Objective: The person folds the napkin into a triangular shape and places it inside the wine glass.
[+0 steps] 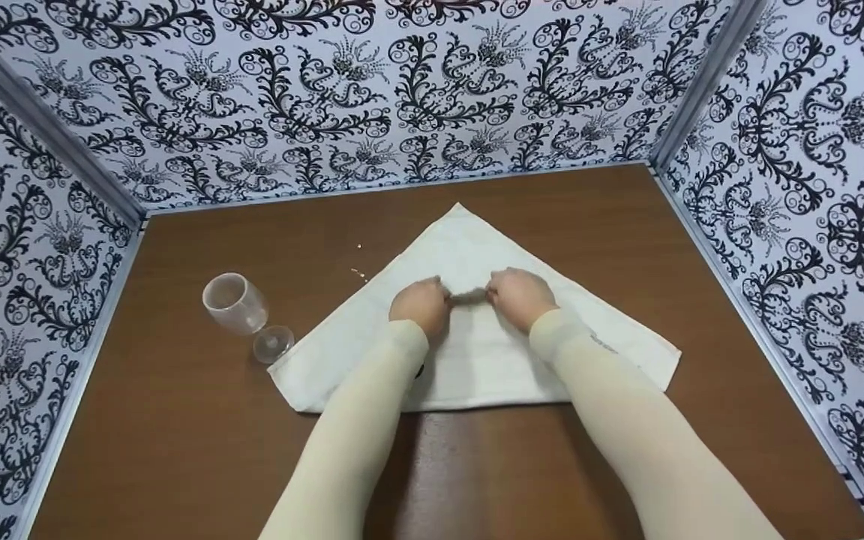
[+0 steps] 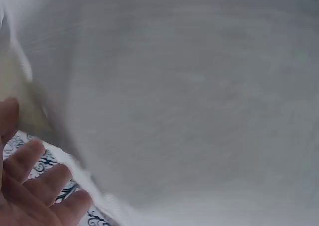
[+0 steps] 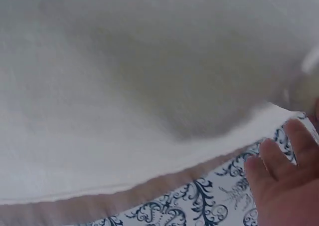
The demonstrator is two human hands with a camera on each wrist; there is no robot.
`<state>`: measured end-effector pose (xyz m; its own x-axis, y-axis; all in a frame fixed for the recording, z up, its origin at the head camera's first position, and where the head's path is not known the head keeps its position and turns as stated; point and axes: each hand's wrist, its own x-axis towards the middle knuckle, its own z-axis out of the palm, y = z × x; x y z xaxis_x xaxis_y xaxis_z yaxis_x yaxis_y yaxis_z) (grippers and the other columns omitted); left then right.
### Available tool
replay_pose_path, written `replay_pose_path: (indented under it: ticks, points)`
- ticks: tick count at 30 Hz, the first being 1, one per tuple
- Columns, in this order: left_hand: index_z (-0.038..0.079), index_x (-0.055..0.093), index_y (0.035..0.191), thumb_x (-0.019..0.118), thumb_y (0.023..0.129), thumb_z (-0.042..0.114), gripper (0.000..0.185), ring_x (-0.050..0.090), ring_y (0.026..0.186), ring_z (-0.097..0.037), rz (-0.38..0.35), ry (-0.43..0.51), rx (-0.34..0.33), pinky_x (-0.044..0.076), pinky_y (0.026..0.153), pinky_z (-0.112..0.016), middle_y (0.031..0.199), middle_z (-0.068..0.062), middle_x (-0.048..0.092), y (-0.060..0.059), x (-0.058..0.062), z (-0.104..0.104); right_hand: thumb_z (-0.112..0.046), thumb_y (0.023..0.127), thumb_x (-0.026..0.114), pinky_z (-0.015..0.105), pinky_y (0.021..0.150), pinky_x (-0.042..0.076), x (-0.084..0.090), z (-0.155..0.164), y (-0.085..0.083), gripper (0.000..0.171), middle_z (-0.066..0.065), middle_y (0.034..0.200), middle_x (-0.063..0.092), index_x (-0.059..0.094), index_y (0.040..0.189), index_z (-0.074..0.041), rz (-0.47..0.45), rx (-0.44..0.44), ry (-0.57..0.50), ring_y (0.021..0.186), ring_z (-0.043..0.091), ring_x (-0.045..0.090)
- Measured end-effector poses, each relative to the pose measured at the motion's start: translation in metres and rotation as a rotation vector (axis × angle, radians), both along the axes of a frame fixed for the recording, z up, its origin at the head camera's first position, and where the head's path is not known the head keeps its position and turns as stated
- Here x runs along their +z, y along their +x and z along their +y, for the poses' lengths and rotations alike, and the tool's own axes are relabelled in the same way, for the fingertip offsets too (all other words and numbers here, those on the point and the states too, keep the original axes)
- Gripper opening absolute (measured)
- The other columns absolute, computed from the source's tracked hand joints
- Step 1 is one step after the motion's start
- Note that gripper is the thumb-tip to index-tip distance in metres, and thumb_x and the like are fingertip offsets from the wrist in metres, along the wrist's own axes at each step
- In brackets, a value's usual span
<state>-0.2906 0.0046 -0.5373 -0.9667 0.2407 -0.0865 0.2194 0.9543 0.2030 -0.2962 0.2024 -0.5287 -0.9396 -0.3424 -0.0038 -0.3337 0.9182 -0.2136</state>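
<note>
A white cloth lies on the brown table, folded into a triangle with its point toward the back wall. Both hands rest on its middle, almost touching each other. My left hand is just left of the centre and my right hand just right of it, with a small shadowed ridge of cloth between them. In the left wrist view the cloth fills the frame and the fingers lie fairly straight. The right wrist view shows the cloth and straight fingers too.
A clear plastic wine glass lies on its side left of the cloth, its foot near the cloth's left corner. Black-and-white patterned walls close the table in at the back and on both sides. A few small specks dot the table behind the cloth.
</note>
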Motion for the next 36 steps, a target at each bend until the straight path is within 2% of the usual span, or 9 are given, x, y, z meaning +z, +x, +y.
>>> replay_pose_path:
  ticks: [4, 8, 15, 21, 27, 36]
  points:
    - [0.024, 0.080, 0.123, 0.061, 0.107, 0.035, 0.027, 0.072, 0.117, -0.025, -0.034, -0.037, -0.008, 0.057, 0.103, -0.043, 0.129, -0.002, 0.076, 0.003, -0.005, -0.002, -0.024, 0.106, 0.063, 0.053, 0.098, 0.056, -0.005, -0.002, 0.004, 0.024, 0.012, 0.111, 0.080, 0.081, 0.111, -0.008, -0.092, -0.005, 0.029, 0.106, 0.037, 0.073]
    - [0.024, 0.079, 0.126, 0.061, 0.107, 0.035, 0.028, 0.072, 0.117, -0.024, -0.054, -0.035, 0.010, 0.056, 0.104, -0.041, 0.124, -0.001, 0.078, 0.004, -0.006, -0.002, -0.024, 0.105, 0.064, 0.052, 0.098, 0.056, -0.006, -0.003, 0.005, 0.023, 0.011, 0.111, 0.080, 0.081, 0.113, -0.009, -0.102, -0.001, 0.037, 0.107, 0.036, 0.073]
    - [0.026, 0.077, 0.129, 0.061, 0.107, 0.035, 0.029, 0.070, 0.122, -0.025, -0.061, -0.033, 0.005, 0.055, 0.106, -0.042, 0.135, -0.003, 0.073, 0.003, -0.007, -0.001, -0.023, 0.105, 0.065, 0.052, 0.095, 0.057, -0.010, -0.001, 0.006, 0.021, 0.011, 0.107, 0.080, 0.081, 0.109, -0.010, -0.084, 0.005, 0.036, 0.103, 0.037, 0.073]
    - [0.024, 0.078, 0.129, 0.059, 0.108, 0.033, 0.030, 0.064, 0.135, -0.030, -0.073, -0.053, -0.007, 0.049, 0.115, -0.044, 0.148, -0.003, 0.066, 0.006, -0.005, 0.000, -0.024, 0.106, 0.063, 0.053, 0.095, 0.057, -0.011, 0.000, 0.006, 0.022, 0.012, 0.107, 0.080, 0.081, 0.108, -0.010, -0.105, 0.012, 0.051, 0.102, 0.037, 0.073]
    - [0.023, 0.079, 0.126, 0.060, 0.108, 0.031, 0.028, 0.067, 0.132, -0.027, -0.051, -0.044, -0.036, 0.048, 0.117, -0.041, 0.146, -0.001, 0.067, 0.009, -0.003, -0.001, -0.024, 0.107, 0.062, 0.052, 0.098, 0.057, -0.009, 0.000, 0.011, 0.023, 0.009, 0.109, 0.080, 0.082, 0.108, -0.011, -0.111, 0.008, 0.046, 0.103, 0.035, 0.074]
    - [0.025, 0.080, 0.125, 0.061, 0.107, 0.033, 0.028, 0.071, 0.123, -0.028, -0.063, -0.039, -0.011, 0.055, 0.107, -0.043, 0.144, 0.002, 0.069, 0.010, -0.003, -0.002, -0.026, 0.108, 0.061, 0.053, 0.091, 0.058, -0.007, -0.002, 0.015, 0.025, 0.010, 0.102, 0.079, 0.081, 0.104, -0.012, -0.102, 0.025, 0.056, 0.097, 0.036, 0.074]
